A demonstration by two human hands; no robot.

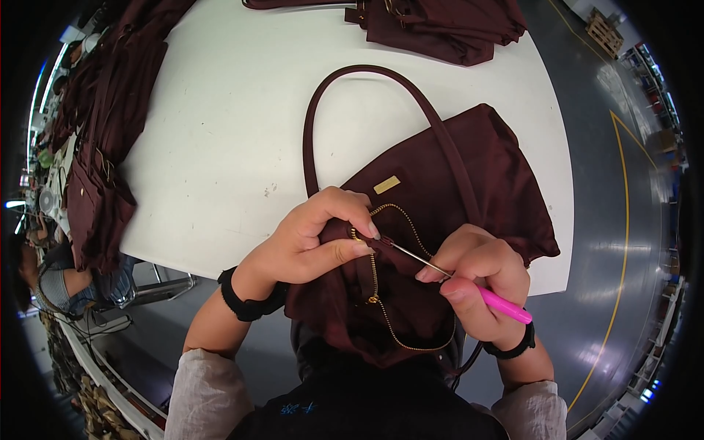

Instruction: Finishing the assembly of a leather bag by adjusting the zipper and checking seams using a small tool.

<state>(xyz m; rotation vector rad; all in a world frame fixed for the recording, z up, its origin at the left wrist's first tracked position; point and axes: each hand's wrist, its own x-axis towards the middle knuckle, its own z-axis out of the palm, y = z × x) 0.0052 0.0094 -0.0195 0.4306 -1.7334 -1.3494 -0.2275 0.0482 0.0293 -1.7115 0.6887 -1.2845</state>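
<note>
A dark maroon handbag (506,183) with a looped handle and a gold plate lies over the near edge of the white table, its gold zipper open toward me. My left hand (315,238) is closed in a pinch on a small maroon piece of the bag at the zipper. My right hand (484,286) grips a pink-handled tool (506,304) with a thin metal shaft, whose tip reaches that pinched piece between my left thumb and index finger. The exact tip is hard to make out.
More maroon bags are piled at the back (447,26) and along the left side (103,198) of the white table (220,117). A seated person (73,282) is at the far left. Grey floor with yellow lines runs along the right, with a wooden pallet (605,35) farther off.
</note>
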